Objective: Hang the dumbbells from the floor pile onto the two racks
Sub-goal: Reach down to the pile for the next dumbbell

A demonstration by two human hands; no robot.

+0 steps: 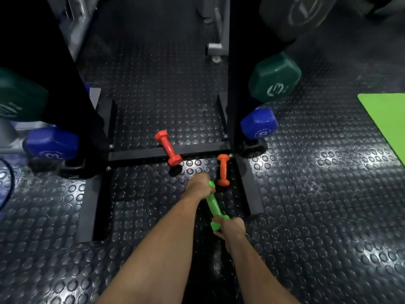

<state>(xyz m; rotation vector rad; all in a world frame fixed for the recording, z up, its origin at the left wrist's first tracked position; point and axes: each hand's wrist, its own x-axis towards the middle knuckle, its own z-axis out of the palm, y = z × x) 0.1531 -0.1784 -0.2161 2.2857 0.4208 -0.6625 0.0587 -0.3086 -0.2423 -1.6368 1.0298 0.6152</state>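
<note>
A small bright green dumbbell (213, 204) is held low over the studded floor between both hands. My left hand (200, 185) is closed around its far end, and my right hand (232, 227) grips its near end. A red dumbbell (168, 148) lies across the black base bar of the rack (140, 155). An orange dumbbell (223, 170) lies on the floor just right of my left hand. On the right rack upright (237, 84) hang a dark green dumbbell (275, 77) and a blue one (259, 125). The left rack holds a blue dumbbell (51, 145) and a green one (15, 99).
The black rack feet (252, 189) stretch toward me on both sides of the small dumbbells. A lime green mat (388, 121) lies at the right edge. A large weight plate (300, 14) leans at the top right. A grey machine foot (217, 49) stands behind the rack.
</note>
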